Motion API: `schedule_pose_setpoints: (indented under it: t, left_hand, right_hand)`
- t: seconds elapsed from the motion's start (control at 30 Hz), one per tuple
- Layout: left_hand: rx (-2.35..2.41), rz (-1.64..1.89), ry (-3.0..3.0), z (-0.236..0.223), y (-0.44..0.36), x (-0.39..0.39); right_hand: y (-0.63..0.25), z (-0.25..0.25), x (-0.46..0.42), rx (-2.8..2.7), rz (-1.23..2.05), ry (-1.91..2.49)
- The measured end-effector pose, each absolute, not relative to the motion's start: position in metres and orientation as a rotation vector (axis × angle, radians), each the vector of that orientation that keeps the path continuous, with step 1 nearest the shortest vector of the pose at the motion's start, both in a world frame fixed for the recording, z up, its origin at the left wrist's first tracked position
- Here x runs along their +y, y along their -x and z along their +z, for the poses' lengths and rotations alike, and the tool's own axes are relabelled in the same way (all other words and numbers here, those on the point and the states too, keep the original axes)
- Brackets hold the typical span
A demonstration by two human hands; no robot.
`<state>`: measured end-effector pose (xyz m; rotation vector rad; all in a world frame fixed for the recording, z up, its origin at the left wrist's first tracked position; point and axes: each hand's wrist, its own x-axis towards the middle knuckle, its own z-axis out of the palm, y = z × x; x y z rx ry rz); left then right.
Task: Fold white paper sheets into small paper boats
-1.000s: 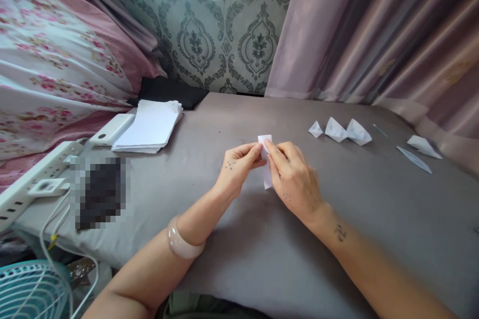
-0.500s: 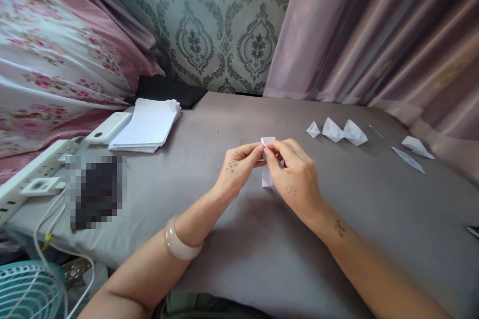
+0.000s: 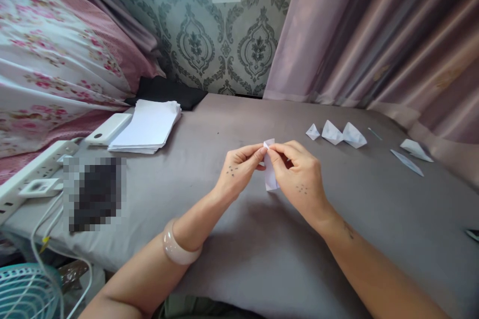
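Observation:
A narrow folded piece of white paper (image 3: 271, 175) is held upright above the grey-covered table, between my two hands. My left hand (image 3: 240, 167) pinches its left side near the top with thumb and fingers. From the right, my right hand (image 3: 295, 167) pinches the same paper, its thumb and fingertips almost touching the left ones. Part of the paper's middle is hidden behind the fingers. A pale bangle (image 3: 178, 246) sits on my left wrist.
Folded white paper pieces (image 3: 354, 135) stand at the back right, near a thin cotton swab (image 3: 374, 133). More folded paper (image 3: 407, 162) lies farther right. At left are a stack of white sheets (image 3: 145, 124), a white box (image 3: 109, 128), a power strip (image 3: 41, 174) and a fan (image 3: 28, 289).
My fingertips have moved closer together on the paper, and my right hand has shifted slightly right and turned. More of the paper's lower part now shows between the hands.

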<state>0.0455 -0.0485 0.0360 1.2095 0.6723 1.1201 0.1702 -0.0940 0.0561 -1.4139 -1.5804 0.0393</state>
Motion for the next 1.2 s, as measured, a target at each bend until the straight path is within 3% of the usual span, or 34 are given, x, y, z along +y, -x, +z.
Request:
schedule_pose_setpoints:
  t: [0.53, 0.77, 1.03, 1.2]
  left_hand:
    - [0.588, 1.123, -1.100, 0.035, -0.044, -0.049]
    - [0.693, 1.150, -0.815, 0.039, -0.044, -0.046]
    - [0.674, 1.149, -0.878, 0.038, -0.045, -0.050]
    - [0.691, 1.128, -0.877, 0.035, -0.046, -0.049]
  right_hand:
    - [-0.168, 0.061, -0.097, -1.610, 0.227, 1.556]
    - [-0.176, 0.065, -0.096, -1.634, 0.557, 1.700]
    - [-0.175, 0.059, -0.088, -1.276, 0.966, 1.314]
    - [-0.175, 0.049, -0.087, -1.199, 0.943, 1.313]
